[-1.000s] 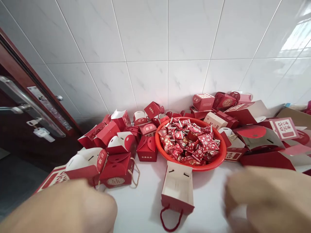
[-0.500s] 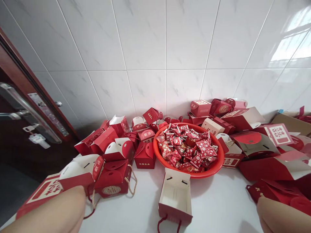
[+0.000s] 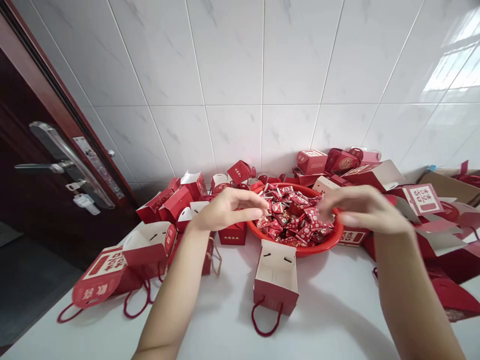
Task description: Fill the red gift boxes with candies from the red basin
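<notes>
My left hand (image 3: 233, 209) hovers at the left rim of a red plastic basin (image 3: 318, 248), its fingers stretched towards the middle and holding nothing. Opposite it, my right hand (image 3: 362, 207) hangs over the right rim, fingers apart and slightly blurred, also without anything in them. The basin is heaped with red-wrapped candies (image 3: 296, 215). In front of it stands a small red gift box (image 3: 276, 300) with its top open, a pale inside and a dark red cord handle; no candies show in it.
Several red gift boxes (image 3: 146, 250) crowd the left side, and more boxes (image 3: 423, 197) are piled on the right. A brown carton (image 3: 446, 185) sits at the far right. Behind the white table (image 3: 225, 320) rises a tiled wall; a door (image 3: 48, 125) with keys is at left.
Both hands have come into view, reaching forward from the lower edges to the two sides of the basin. The camera view has shifted slightly. The open gift box stays in front of the basin.
</notes>
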A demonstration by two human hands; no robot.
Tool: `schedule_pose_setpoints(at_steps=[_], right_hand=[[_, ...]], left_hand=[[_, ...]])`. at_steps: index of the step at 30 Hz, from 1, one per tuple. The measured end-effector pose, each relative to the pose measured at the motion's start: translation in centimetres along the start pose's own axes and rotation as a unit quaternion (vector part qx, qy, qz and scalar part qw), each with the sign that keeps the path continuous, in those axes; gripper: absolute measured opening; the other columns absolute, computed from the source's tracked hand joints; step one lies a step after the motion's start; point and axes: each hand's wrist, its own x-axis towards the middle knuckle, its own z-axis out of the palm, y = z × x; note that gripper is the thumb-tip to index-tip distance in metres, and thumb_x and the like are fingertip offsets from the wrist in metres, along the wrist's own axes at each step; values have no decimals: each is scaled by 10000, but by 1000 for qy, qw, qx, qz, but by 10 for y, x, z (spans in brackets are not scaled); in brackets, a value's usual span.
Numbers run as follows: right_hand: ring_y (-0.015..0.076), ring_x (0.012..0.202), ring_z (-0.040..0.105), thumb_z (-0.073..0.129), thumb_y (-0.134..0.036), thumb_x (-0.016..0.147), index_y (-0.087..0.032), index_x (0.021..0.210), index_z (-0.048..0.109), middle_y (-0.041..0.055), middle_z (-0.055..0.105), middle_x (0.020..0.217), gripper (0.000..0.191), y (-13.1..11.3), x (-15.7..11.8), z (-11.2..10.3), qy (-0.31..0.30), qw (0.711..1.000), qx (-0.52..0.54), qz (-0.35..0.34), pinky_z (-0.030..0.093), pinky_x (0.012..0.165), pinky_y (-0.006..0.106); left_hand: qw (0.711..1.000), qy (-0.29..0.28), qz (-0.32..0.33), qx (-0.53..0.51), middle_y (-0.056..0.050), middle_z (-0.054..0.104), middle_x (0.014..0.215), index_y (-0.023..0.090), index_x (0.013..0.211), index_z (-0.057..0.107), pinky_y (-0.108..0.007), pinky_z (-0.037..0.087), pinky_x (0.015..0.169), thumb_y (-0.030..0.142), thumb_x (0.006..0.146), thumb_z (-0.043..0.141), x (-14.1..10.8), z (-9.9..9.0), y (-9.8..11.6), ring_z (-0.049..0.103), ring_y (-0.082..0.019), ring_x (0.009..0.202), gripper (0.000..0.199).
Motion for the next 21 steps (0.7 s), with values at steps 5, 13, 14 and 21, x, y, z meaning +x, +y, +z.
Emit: schedule_pose_setpoints(at_steps=[5,13,14,21], right_hand=[[241,832,732,618,-253,871,-166,910,730,98,786,900,147,54,49,44,-16,985,-155,81,580,768,368],[349,1107,658,781,-206,715,-206,1013,786,105,786,1076,298,87,55,55,-109,960,-241,88,451,1042,490],[349,1101,661,814,-219,685,-219,1038,787,91,791,1078,354,88,55,54,-126,958,-241,90,447,1046,485],[309,967,693,701,-93,752,-199,925,787,95,801,977,221,99,58,52,-138,958,-234,93,453,993,446]], left_hand=[[990,-9,-59,129,-56,791,1075,199,1026,779,-354,582,923,257,911,599,65,37,-53,736,-221,981,221],[968,-96,-81,215,-106,770,1135,202,1032,795,-409,519,1019,220,803,714,71,58,-82,694,-314,1116,243],[967,-104,-82,219,-111,766,1151,199,1042,792,-421,499,1049,211,797,720,73,60,-85,681,-320,1145,256],[963,-135,-83,219,-98,752,1212,216,1064,781,-496,395,1163,231,772,762,77,67,-92,631,-333,1228,293]])
